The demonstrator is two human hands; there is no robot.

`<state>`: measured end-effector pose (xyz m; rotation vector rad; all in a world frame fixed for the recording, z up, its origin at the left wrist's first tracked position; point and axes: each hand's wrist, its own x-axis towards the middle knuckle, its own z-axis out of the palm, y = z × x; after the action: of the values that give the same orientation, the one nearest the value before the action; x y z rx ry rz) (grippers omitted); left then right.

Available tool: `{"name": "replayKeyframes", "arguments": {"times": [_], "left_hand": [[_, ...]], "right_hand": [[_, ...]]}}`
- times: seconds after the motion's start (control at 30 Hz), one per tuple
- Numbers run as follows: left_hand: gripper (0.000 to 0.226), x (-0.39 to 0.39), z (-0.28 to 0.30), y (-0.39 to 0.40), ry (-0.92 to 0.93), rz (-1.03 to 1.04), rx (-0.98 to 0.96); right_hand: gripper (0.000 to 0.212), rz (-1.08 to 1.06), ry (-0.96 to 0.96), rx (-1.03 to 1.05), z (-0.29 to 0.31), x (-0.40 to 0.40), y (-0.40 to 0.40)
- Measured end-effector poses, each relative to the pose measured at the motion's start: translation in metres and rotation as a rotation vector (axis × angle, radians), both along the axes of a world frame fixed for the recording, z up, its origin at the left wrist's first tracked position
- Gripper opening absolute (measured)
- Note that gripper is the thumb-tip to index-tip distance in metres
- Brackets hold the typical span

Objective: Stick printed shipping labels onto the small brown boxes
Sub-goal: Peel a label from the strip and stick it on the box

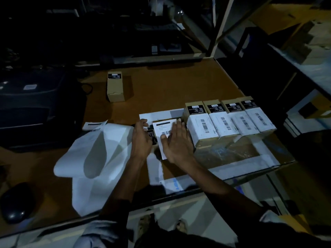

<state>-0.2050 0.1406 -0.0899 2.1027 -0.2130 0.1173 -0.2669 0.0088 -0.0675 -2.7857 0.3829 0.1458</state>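
A small brown box lies under both hands near the table's middle, with a white shipping label [163, 128] on its top face. My right hand [176, 144] lies flat on the label with straight fingers. My left hand [141, 138] rests against the box's left side, where the box's black printed end [151, 137] shows; fingers reach over its far edge. To the right, several brown boxes [229, 120] stand in a row, each bearing a white barcode label. One more brown box [115, 86] stands alone at the back of the table.
Curled white backing sheets [93, 158] lie left of my hands. A dark printer [34, 108] sits at far left and a computer mouse [16, 203] at the near left corner. A flat taped carton [232, 158] lies under the row of boxes. Shelving rises at right.
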Motion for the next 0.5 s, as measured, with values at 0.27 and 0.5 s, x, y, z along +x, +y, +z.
{"name": "replayKeyframes", "arguments": {"times": [0.27,0.5], "left_hand": [[0.047,-0.004,0.002,-0.001,-0.015,0.022,0.067],[0.027,-0.008,0.0,-0.005,0.047,0.236,0.279]], "right_hand": [[0.085,0.223,0.01,-0.094,-0.001,-0.01,-0.01],[0.072,-0.066,-0.122,0.401,0.003,-0.009,-0.013]]}}
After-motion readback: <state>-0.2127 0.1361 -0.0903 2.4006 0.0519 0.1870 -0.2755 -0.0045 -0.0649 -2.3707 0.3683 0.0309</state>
